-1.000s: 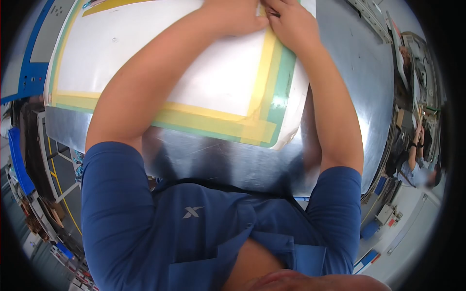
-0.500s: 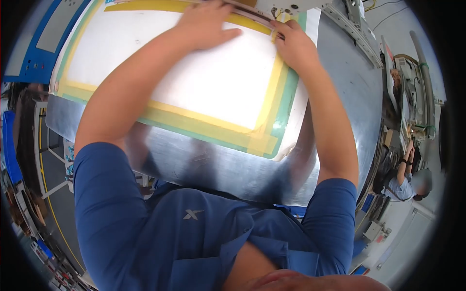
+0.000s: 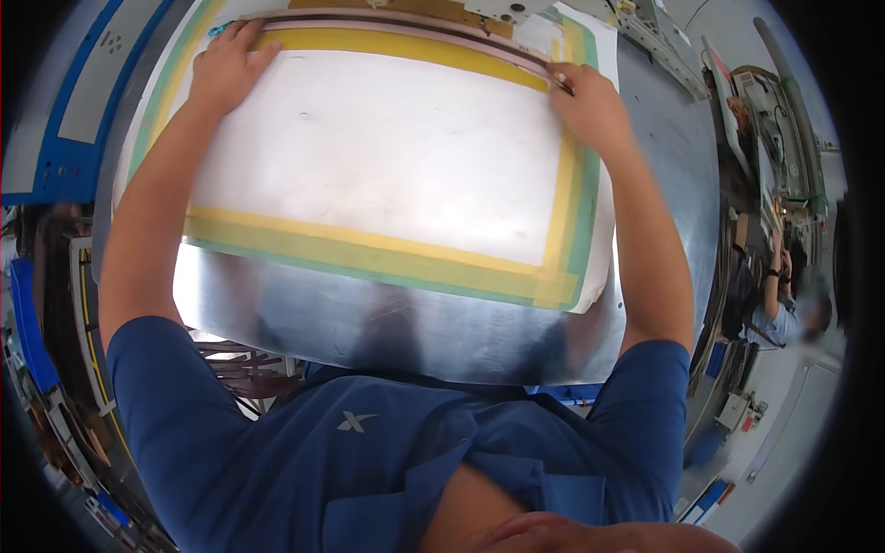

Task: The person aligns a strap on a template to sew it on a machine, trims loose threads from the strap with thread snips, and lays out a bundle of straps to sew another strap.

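Observation:
A long, narrow pinkish strip with a dark line along it (image 3: 396, 28) stretches across the far side of a white sheet (image 3: 387, 147). It lies along a darker yellow band (image 3: 406, 52). At the strip's left end is my left hand (image 3: 224, 76), fingertips resting on it and thumb spread apart on the near side. My right hand (image 3: 590, 106) has its fingers pinched together at the right end, closed on the strip. Yellow and green tape borders (image 3: 369, 253) frame the sheet. A small teal piece (image 3: 218, 29) shows beside my left fingertips.
The sheet lies on a shiny metal table (image 3: 359, 323). Beyond the strip stands machine hardware (image 3: 516, 9), with a metal rail (image 3: 659, 46) at the far right. A blue-framed panel (image 3: 83, 101) is at the left. Another person (image 3: 784, 309) works off to the right.
My left hand has moved left along the strip, from near its middle to its left end. My right hand stays at the right end. The view has shifted, showing more of the strip.

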